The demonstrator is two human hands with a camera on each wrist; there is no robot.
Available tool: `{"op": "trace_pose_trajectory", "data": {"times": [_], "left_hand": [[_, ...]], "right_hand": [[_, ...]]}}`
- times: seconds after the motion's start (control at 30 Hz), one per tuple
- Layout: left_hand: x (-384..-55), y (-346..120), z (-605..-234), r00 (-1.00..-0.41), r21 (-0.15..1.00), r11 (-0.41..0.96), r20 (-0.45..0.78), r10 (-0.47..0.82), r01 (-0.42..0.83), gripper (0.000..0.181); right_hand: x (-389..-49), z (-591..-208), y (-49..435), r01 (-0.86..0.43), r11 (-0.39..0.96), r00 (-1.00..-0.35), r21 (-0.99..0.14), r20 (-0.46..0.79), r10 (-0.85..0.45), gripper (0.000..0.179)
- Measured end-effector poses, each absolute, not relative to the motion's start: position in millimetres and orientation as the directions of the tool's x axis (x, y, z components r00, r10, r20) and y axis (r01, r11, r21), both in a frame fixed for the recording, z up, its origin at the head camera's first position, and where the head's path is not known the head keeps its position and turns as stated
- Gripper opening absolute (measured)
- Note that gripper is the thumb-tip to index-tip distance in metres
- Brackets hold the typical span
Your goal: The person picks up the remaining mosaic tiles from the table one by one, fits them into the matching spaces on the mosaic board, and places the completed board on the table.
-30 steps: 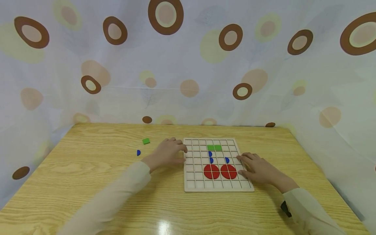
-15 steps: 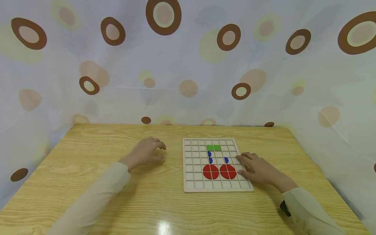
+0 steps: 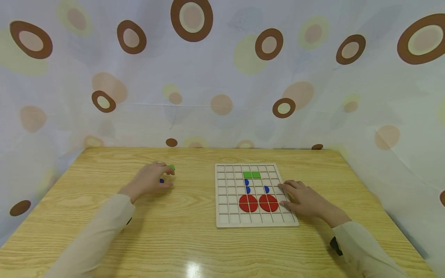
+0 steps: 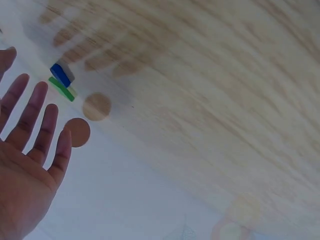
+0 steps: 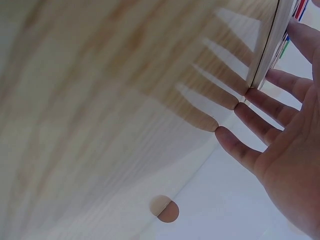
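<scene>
My left hand hovers at the left of the table with its fingers apart, holding nothing. A blue half-disc piece shows between its thumb and fingers in the head view. A green square piece lies partly hidden behind its fingers. The left wrist view shows the blue piece and green piece beyond the spread fingertips. My right hand rests relaxed at the right edge of a gridded board, fingertips on the edge and table. The right wrist view shows that board edge by the fingers.
On the board sit two red discs made of quarter pieces, several blue half-discs and two green squares. A wood-grain table lies beneath. Patterned cloth hangs behind and at both sides.
My left hand has moved left from the board's left edge, across the table, to the loose blue and green pieces. The right hand stays at the board's right edge.
</scene>
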State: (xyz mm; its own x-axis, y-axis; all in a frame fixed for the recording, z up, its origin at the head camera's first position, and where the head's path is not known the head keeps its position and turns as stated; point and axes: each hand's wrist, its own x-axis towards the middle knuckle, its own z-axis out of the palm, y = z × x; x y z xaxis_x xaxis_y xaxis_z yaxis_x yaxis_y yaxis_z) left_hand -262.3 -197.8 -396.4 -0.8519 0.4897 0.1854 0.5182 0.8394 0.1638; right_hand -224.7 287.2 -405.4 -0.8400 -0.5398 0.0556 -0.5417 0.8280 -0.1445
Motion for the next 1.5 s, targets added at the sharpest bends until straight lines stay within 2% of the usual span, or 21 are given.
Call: {"op": "trace_pose_trajectory", "data": {"times": [0.17, 0.63, 0.9, 1.5], "left_hand": [[-262.4, -210.9, -398.8, -0.881, 0.171, 0.867, 0.168, 0.442, 0.468, 0.03], [-257.7, -226.1, -398.7, -0.912, 0.194, 0.892, 0.138, 0.387, 0.408, 0.027], [-254.6, -225.9, -398.6, -0.912, 0.198, 0.892, 0.135, 0.387, 0.407, 0.019], [-255.8, -224.6, -400.7, -0.9, 0.175, 0.885, 0.153, 0.408, 0.431, 0.015]], "right_hand": [[-226.2, -407.5, 287.8, -0.554, 0.821, -0.833, -0.139, 0.069, -0.55, 0.054], [-226.1, -406.8, 288.0, -0.548, 0.824, -0.836, -0.141, 0.063, -0.545, 0.055], [-224.9, -406.0, 286.9, -0.544, 0.827, -0.839, -0.141, 0.062, -0.541, 0.055], [-225.7, -406.0, 287.1, -0.539, 0.83, -0.842, -0.14, 0.055, -0.537, 0.055]]}}
